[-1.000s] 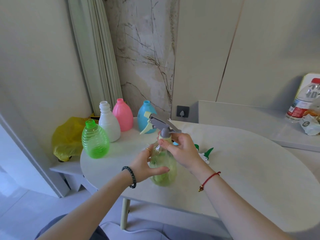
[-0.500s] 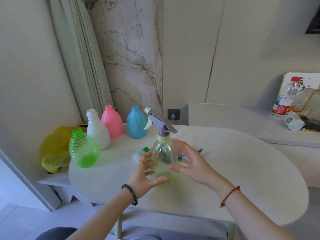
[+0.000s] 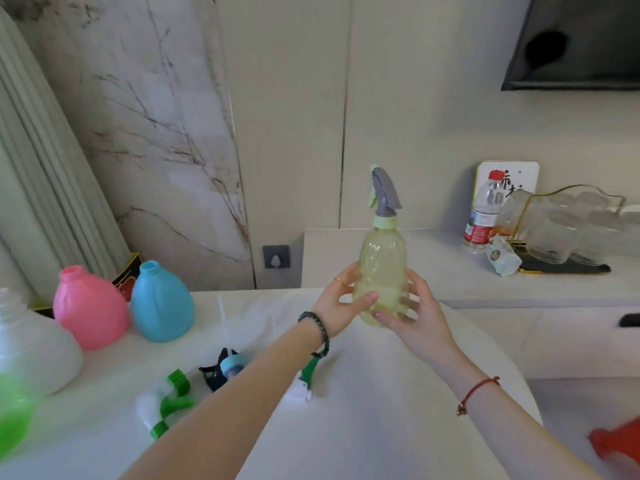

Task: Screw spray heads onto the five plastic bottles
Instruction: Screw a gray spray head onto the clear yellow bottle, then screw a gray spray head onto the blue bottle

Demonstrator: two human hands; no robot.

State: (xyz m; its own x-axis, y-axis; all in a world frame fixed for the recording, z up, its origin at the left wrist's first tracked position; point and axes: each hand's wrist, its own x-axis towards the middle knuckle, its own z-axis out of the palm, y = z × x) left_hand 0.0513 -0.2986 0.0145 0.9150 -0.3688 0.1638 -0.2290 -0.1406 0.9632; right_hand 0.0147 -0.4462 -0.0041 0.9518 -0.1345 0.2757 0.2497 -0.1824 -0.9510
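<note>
Both hands, left (image 3: 341, 301) and right (image 3: 412, 315), grip the unlabelled yellow bottle (image 3: 381, 268); water-bottle label (image 3: 479, 228) unreadable.

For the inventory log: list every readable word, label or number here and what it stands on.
White sign behind the water bottle: large dark characters, partly hidden, too blurred to read.
Water bottle red label: print too small.
Wrapper beside it: round mark, unreadable.
Spray bottle, other bottles, spray heads: no text visible.

Translucent plastic against matt stone

Between the fingers (image 3: 360, 299) sits a ribbed, see-through yellow-green plastic bottle (image 3: 382, 268) with a matt grey plastic spray head (image 3: 385, 194); below them, a smooth pale table (image 3: 381, 410).
</note>
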